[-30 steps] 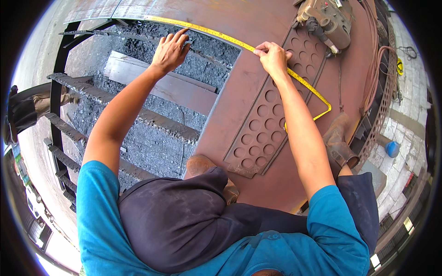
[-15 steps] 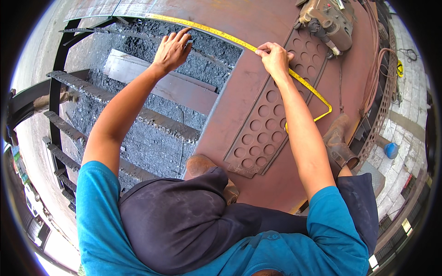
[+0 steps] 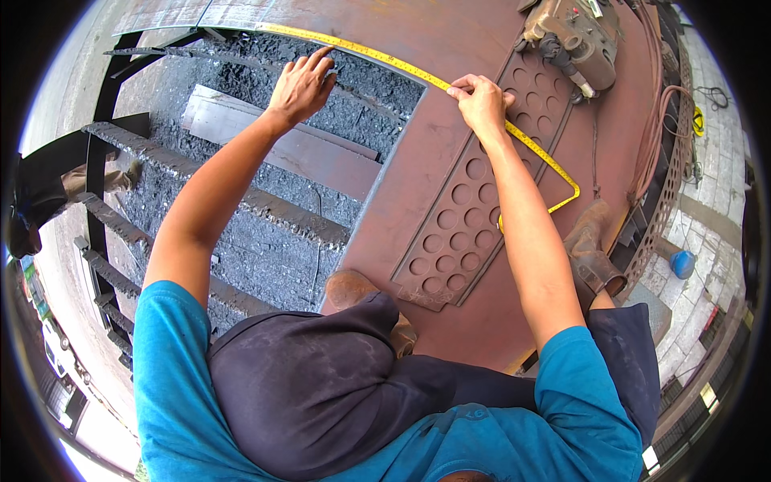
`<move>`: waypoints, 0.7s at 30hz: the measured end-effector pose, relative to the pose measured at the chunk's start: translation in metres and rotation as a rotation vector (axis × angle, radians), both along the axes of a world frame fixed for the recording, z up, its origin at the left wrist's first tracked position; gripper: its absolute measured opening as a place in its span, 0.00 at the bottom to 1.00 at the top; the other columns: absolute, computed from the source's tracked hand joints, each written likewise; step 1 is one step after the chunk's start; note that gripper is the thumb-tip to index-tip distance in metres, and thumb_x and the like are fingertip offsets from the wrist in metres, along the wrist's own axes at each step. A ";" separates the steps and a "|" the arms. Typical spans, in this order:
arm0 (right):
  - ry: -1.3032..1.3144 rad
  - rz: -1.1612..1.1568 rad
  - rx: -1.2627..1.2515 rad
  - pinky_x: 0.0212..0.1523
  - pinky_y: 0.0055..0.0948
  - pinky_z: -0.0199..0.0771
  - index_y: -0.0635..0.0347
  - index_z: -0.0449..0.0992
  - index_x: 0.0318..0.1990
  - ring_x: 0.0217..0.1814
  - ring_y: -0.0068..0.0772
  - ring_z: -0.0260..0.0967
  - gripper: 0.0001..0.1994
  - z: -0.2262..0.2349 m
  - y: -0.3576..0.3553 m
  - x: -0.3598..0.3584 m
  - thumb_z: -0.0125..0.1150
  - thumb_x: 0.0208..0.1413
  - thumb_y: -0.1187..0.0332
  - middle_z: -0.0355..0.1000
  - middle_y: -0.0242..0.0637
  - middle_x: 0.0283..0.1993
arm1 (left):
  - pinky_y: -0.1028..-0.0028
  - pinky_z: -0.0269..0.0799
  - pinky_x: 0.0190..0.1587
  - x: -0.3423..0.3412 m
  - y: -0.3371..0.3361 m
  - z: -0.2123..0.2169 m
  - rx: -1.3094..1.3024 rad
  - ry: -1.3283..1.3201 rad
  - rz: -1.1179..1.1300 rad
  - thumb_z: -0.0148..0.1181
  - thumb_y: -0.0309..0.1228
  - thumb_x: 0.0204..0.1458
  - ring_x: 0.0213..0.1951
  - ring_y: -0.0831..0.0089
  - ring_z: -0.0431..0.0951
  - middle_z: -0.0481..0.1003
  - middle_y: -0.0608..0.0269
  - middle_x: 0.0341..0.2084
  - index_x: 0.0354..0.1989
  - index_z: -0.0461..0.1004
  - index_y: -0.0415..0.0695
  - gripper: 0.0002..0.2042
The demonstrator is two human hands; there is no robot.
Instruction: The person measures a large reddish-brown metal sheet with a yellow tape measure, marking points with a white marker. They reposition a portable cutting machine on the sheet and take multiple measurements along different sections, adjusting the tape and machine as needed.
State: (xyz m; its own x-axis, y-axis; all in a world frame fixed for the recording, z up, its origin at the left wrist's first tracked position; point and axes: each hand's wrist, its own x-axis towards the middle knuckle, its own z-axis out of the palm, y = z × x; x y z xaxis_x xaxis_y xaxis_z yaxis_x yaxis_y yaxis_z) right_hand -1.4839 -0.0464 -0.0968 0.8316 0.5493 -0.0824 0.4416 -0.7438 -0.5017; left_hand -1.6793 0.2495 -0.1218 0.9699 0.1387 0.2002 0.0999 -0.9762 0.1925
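A yellow tape measure blade lies along the far cut edge of a reddish-brown steel plate. My right hand pinches the blade between thumb and fingers near the plate's corner. Beyond that grip the blade runs under my right wrist, bends sharply on the plate and passes partly behind my forearm. My left hand is over the open gap, fingers outstretched and holding nothing. Its fingertips reach close to the blade's lower edge; whether they touch it, I cannot tell.
Dark slag and jagged support bars lie below on the left, with a loose metal strip. Round cutouts mark a perforated plate section. A cutting machine stands far right, beside hoses. Another person is at the left.
The other person at the left edge has come further into view, with a leg nearer the support bars. Both my hands and the tape measure stay practically where they were.
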 end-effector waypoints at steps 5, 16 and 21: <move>-0.005 0.011 -0.041 0.56 0.41 0.53 0.50 0.85 0.38 0.44 0.32 0.77 0.10 0.002 0.001 -0.001 0.72 0.54 0.58 0.81 0.29 0.38 | 0.57 0.68 0.52 -0.001 0.002 -0.002 0.004 0.001 0.003 0.55 0.36 0.63 0.49 0.57 0.76 0.70 0.57 0.63 0.49 0.71 0.44 0.11; -0.023 -0.001 0.003 0.54 0.45 0.51 0.47 0.86 0.34 0.44 0.33 0.76 0.06 -0.001 0.001 -0.001 0.73 0.53 0.60 0.80 0.28 0.36 | 0.58 0.69 0.52 0.002 0.002 0.001 -0.004 -0.007 0.013 0.55 0.36 0.63 0.49 0.59 0.76 0.70 0.61 0.64 0.50 0.71 0.44 0.12; -0.027 0.007 -0.031 0.57 0.43 0.52 0.50 0.85 0.38 0.43 0.31 0.77 0.09 0.000 0.000 -0.001 0.72 0.54 0.58 0.81 0.28 0.37 | 0.59 0.68 0.52 0.003 -0.003 0.002 0.001 0.001 0.013 0.55 0.35 0.63 0.49 0.59 0.76 0.70 0.62 0.63 0.51 0.71 0.43 0.12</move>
State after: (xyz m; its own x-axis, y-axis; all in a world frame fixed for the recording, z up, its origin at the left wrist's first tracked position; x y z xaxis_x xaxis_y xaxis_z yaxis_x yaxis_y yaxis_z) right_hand -1.4851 -0.0460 -0.0966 0.8298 0.5528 -0.0767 0.4602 -0.7554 -0.4664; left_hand -1.6758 0.2467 -0.1199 0.9683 0.1510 0.1991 0.1127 -0.9750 0.1916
